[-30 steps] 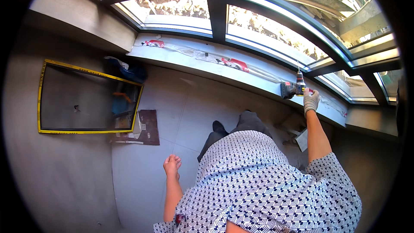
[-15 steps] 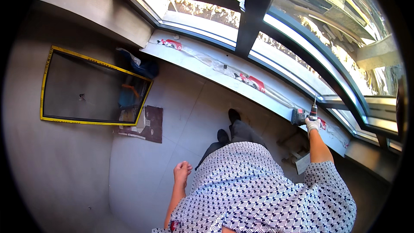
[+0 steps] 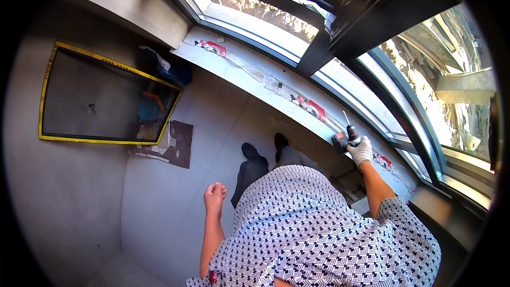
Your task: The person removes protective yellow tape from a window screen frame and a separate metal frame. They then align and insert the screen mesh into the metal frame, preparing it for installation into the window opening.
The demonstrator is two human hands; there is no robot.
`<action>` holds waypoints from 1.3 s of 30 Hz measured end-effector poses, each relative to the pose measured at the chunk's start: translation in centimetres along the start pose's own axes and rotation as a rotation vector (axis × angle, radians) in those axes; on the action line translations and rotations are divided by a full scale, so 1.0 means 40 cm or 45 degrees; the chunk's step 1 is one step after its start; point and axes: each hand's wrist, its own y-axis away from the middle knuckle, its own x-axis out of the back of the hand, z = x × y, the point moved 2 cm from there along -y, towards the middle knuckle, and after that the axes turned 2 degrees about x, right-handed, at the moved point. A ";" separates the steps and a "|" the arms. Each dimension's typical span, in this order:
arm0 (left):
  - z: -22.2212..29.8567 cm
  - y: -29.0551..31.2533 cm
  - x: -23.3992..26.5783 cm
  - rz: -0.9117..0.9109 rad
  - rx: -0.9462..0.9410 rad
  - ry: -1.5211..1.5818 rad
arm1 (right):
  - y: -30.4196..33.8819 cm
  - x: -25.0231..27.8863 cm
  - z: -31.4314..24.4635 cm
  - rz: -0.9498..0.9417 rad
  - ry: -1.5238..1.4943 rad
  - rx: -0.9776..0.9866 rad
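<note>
Your right hand (image 3: pixel 362 151), in a striped pale work glove, is right of centre in the frame, closed around a cordless drill (image 3: pixel 353 136). Glove covers the drill's rear; trigger finger hidden, can't tell if it's pressed. Drill sits over the windowsill (image 3: pixel 231 78) in view, bit (image 3: pixel 346 118) aimed to the top of the frame with a slight left lean, battery pack (image 3: pixel 339 142) out to the left. Can't tell whether the drill touches the sill.

Right forearm runs up and left from your patterned shirt (image 3: pixel 324 223), elbow bent, wrist about in line with it.

Your left hand (image 3: pixel 214 200) is bare, lower centre-left, raised over the floor tiles (image 3: pixel 162 196). Forearm near vertical in frame, fingers curled in. Can't tell if the fingertips meet or pinch anything small.

Around: clear plastic film with red print (image 3: pixel 311 108) lies along the sill, left of the drill. Yellow-edged dark panel (image 3: pixel 101 87) on the left, maroon board (image 3: pixel 181 139) at its lower right corner.
</note>
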 end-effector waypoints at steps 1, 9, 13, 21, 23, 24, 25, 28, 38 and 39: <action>0.013 0.005 0.005 -0.010 0.063 -0.022 | -0.010 -0.016 -0.046 0.020 0.000 0.078; -0.112 -0.012 0.157 -0.005 0.284 0.091 | -0.055 -0.024 -0.511 -0.016 -0.075 0.430; -0.069 -0.040 0.279 0.117 0.466 0.167 | -0.092 -0.058 -0.677 0.071 -0.048 0.519; -0.072 -0.112 0.460 0.340 0.532 0.477 | -0.133 -0.117 -0.819 0.016 0.026 0.431; -0.068 -0.115 0.466 0.329 0.524 0.495 | -0.126 -0.121 -0.835 0.043 0.071 0.429; -0.075 -0.116 0.462 0.318 0.568 0.493 | -0.111 -0.108 -0.856 0.049 0.093 0.398; -0.089 -0.123 0.465 0.302 0.612 0.481 | -0.107 -0.105 -0.861 0.045 0.099 0.389; -0.069 -0.143 0.459 0.215 0.514 0.351 | -0.103 -0.090 -0.888 -0.027 0.114 0.335; -0.095 -0.426 0.557 0.112 0.217 0.109 | -0.123 -0.101 -0.957 -0.036 0.139 0.227; 0.046 -0.412 0.571 0.062 0.421 0.217 | -0.119 -0.104 -0.952 -0.045 0.172 0.197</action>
